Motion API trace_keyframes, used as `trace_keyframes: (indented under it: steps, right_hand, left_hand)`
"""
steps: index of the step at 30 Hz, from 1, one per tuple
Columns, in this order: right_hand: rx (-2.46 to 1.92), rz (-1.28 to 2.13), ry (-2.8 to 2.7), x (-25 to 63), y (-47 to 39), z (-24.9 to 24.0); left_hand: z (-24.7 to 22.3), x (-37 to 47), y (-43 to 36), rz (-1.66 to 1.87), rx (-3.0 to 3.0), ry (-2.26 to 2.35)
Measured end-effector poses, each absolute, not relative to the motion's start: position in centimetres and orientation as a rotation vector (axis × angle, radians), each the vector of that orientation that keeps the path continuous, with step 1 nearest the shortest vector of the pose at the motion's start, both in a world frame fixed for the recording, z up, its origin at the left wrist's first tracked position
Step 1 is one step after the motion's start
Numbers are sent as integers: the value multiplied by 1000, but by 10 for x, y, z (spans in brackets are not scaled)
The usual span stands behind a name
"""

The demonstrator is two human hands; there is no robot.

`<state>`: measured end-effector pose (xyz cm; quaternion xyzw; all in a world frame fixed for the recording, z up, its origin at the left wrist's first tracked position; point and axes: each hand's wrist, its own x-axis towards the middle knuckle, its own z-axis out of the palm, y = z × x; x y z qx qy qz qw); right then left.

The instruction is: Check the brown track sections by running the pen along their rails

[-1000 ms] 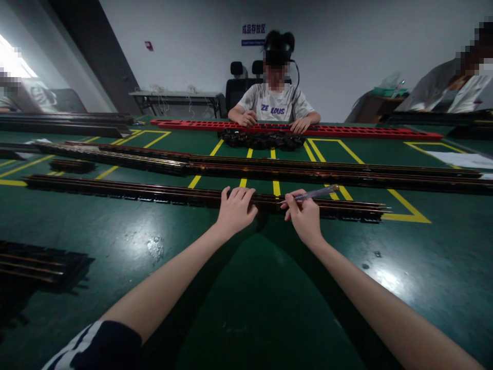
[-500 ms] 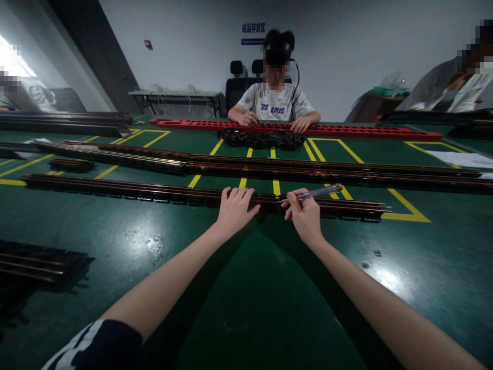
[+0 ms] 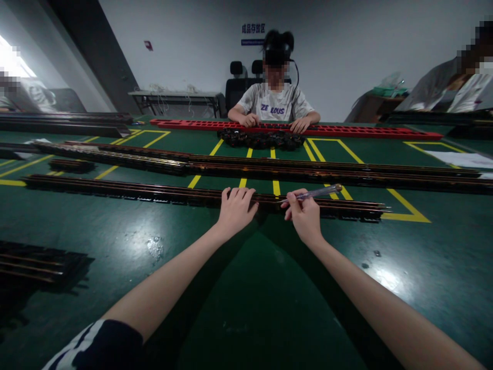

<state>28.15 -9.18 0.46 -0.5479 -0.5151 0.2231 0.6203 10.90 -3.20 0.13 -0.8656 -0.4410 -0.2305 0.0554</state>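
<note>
Black strip (image 3: 127,189): lies left to right across green table (image 3: 231,288); shows no visible shift from a second ago, suggesting work continuing at one spot; with left hand (image 3: 235,209) spread over strip (cannot tell whether gripping) and right hand (image 3: 305,216) pinching clear-handled tool (image 3: 319,192) with tip at strip; just beyond, longer dark strips (image 3: 308,172), likely limiting far-side room; farther, black parts pile (image 3: 262,139)

Head view, facing forward and down across green table (image 3: 246,313).
</note>
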Motion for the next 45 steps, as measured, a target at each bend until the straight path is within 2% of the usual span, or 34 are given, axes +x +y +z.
trace_keyframes:
  steps: [45]
  right_hand:
    - [-1287, 453, -1217, 281, -93, 6]
  left_hand:
    - [6, 108, -36, -681, -2619, -1301]
